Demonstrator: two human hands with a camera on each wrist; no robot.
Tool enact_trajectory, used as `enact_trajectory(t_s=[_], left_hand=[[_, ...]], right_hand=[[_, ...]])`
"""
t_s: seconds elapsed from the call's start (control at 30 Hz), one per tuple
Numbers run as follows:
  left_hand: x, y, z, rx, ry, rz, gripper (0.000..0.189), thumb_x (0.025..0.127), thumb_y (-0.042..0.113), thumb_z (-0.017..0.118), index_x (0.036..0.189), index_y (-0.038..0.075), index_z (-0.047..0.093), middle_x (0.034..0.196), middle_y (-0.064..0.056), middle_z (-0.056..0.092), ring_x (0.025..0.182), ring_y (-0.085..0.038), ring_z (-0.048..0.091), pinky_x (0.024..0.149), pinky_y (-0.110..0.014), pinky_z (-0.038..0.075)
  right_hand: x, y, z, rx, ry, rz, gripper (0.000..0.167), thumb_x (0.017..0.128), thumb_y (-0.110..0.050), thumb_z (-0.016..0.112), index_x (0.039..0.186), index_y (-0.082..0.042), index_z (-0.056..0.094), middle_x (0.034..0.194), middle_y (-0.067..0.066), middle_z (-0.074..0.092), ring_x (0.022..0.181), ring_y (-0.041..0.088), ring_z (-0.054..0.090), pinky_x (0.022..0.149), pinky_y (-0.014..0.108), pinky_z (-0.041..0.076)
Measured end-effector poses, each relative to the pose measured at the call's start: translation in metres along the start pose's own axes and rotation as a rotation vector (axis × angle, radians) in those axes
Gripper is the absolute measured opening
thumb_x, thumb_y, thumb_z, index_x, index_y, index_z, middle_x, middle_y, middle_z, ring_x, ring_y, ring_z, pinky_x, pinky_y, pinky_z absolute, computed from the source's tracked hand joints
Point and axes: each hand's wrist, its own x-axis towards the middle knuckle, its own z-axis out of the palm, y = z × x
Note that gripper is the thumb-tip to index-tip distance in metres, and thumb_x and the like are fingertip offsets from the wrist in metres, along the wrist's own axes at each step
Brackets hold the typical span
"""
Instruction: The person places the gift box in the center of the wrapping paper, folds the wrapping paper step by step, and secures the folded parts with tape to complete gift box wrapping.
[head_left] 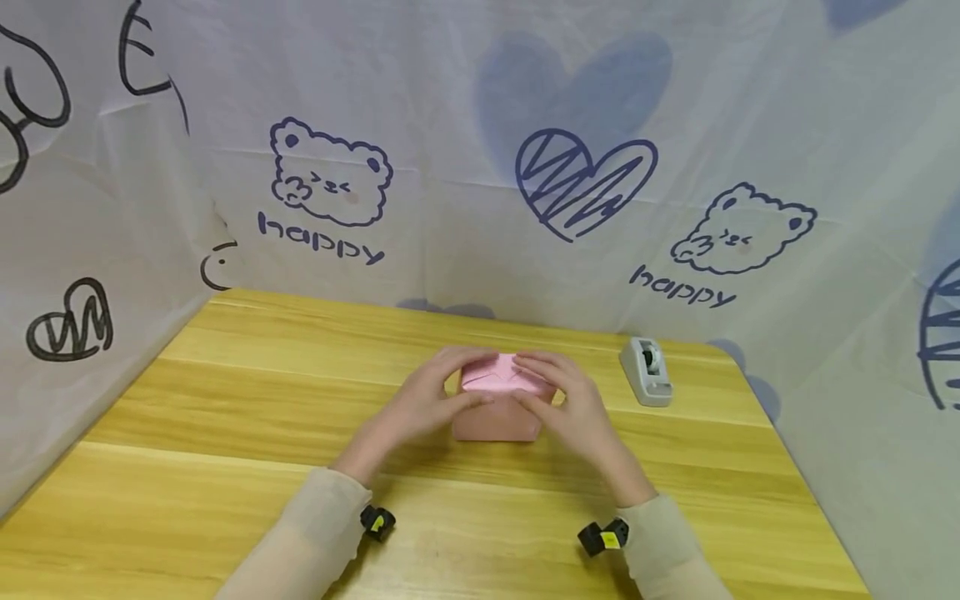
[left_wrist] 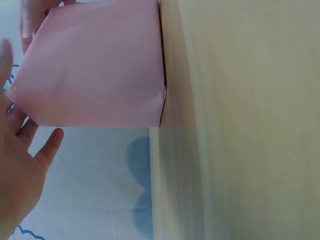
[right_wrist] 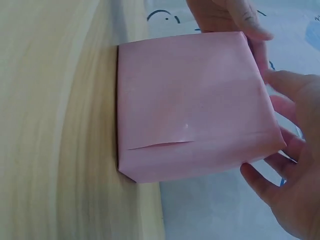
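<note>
A box wrapped in pink paper stands on the table, its folded paper top between both hands. On the box's left side is the left hand, its thumb along the front upper edge and its fingers bent over the top. The right hand mirrors it on the right, thumb in front, fingertips on the folds. In the left wrist view the front of the pink box looks smooth. From the right wrist, the pink box shows a short slit-like paper edge low on that face.
A white tape dispenser stands to the right of the box on the wooden table. Behind the table hangs a pale cloth with drawn bears and hearts. Each wrist carries a small black camera near the sleeve.
</note>
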Motion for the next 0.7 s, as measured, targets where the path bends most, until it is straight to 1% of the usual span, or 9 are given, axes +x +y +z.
enact_trajectory(t_s=[0.13, 0.2, 0.27, 0.33, 0.4, 0.5, 0.6, 0.63, 0.7], left_hand=[[0.000, 0.003, -0.006, 0.037, 0.003, -0.100, 0.057, 0.104, 0.037, 0.065, 0.155, 0.018, 0.050, 0.156, -0.004, 0.052, 0.145, -0.027, 0.047, 0.121, -0.050, 0.035], [-0.001, 0.003, -0.011, 0.059, -0.008, -0.156, 0.059, 0.104, 0.042, 0.062, 0.157, 0.018, 0.047, 0.157, -0.005, 0.051, 0.145, -0.028, 0.047, 0.121, -0.052, 0.036], [-0.002, 0.002, -0.017, 0.070, -0.043, -0.216, 0.064, 0.104, 0.049, 0.059, 0.159, 0.019, 0.044, 0.158, -0.004, 0.049, 0.145, -0.029, 0.047, 0.120, -0.054, 0.037], [-0.002, 0.001, -0.022, 0.068, -0.096, -0.264, 0.069, 0.104, 0.053, 0.057, 0.160, 0.017, 0.040, 0.158, -0.006, 0.049, 0.142, -0.029, 0.050, 0.118, -0.054, 0.040], [-0.003, 0.000, -0.026, 0.047, -0.158, -0.310, 0.073, 0.104, 0.057, 0.055, 0.161, 0.014, 0.038, 0.158, -0.008, 0.049, 0.139, -0.030, 0.053, 0.116, -0.054, 0.042], [-0.003, 0.001, -0.028, 0.015, -0.235, -0.354, 0.075, 0.105, 0.059, 0.050, 0.161, 0.010, 0.038, 0.158, -0.011, 0.049, 0.139, -0.032, 0.053, 0.116, -0.052, 0.042], [-0.003, 0.003, -0.027, -0.016, -0.270, -0.374, 0.075, 0.107, 0.059, 0.045, 0.161, 0.008, 0.038, 0.158, -0.014, 0.048, 0.143, -0.033, 0.049, 0.119, -0.052, 0.039], [-0.003, 0.004, -0.026, -0.035, -0.276, -0.381, 0.074, 0.107, 0.058, 0.045, 0.162, 0.008, 0.036, 0.159, -0.014, 0.047, 0.144, -0.033, 0.048, 0.120, -0.052, 0.037], [-0.003, 0.006, -0.025, -0.095, -0.286, -0.414, 0.075, 0.108, 0.056, 0.045, 0.164, 0.008, 0.031, 0.162, -0.014, 0.043, 0.141, -0.033, 0.051, 0.122, -0.052, 0.034]], right_hand=[[0.000, 0.004, -0.006, 0.067, 0.025, 0.094, 0.041, 0.100, -0.020, 0.071, 0.141, -0.013, 0.066, 0.146, 0.007, 0.061, 0.138, 0.029, 0.055, 0.112, 0.052, 0.047], [0.000, 0.007, -0.010, 0.089, 0.007, 0.121, 0.044, 0.103, -0.020, 0.068, 0.145, -0.010, 0.062, 0.150, 0.011, 0.057, 0.139, 0.032, 0.054, 0.109, 0.054, 0.050], [0.002, 0.010, -0.013, 0.112, -0.039, 0.146, 0.048, 0.104, -0.018, 0.066, 0.150, -0.007, 0.056, 0.154, 0.016, 0.052, 0.139, 0.037, 0.053, 0.105, 0.055, 0.052], [0.002, 0.013, -0.016, 0.108, -0.118, 0.196, 0.055, 0.106, -0.022, 0.063, 0.156, -0.006, 0.047, 0.160, 0.018, 0.045, 0.142, 0.040, 0.049, 0.108, 0.055, 0.050], [0.001, 0.015, -0.018, 0.106, -0.207, 0.267, 0.062, 0.108, -0.029, 0.059, 0.162, -0.009, 0.037, 0.164, 0.018, 0.038, 0.145, 0.041, 0.045, 0.112, 0.054, 0.046], [0.000, 0.015, -0.019, 0.152, -0.315, 0.382, 0.069, 0.109, -0.042, 0.052, 0.167, -0.019, 0.024, 0.169, 0.017, 0.028, 0.145, 0.042, 0.044, 0.110, 0.055, 0.048], [0.000, 0.013, -0.019, 0.262, -0.345, 0.457, 0.070, 0.110, -0.043, 0.051, 0.168, -0.023, 0.018, 0.170, 0.019, 0.023, 0.140, 0.045, 0.049, 0.099, 0.053, 0.057], [0.000, 0.012, -0.018, 0.299, -0.344, 0.474, 0.071, 0.110, -0.041, 0.052, 0.168, -0.022, 0.018, 0.171, 0.020, 0.022, 0.139, 0.045, 0.050, 0.095, 0.051, 0.059], [0.000, 0.010, -0.018, 0.343, -0.328, 0.496, 0.072, 0.110, -0.038, 0.053, 0.169, -0.019, 0.017, 0.170, 0.022, 0.022, 0.139, 0.046, 0.049, 0.092, 0.050, 0.061]])
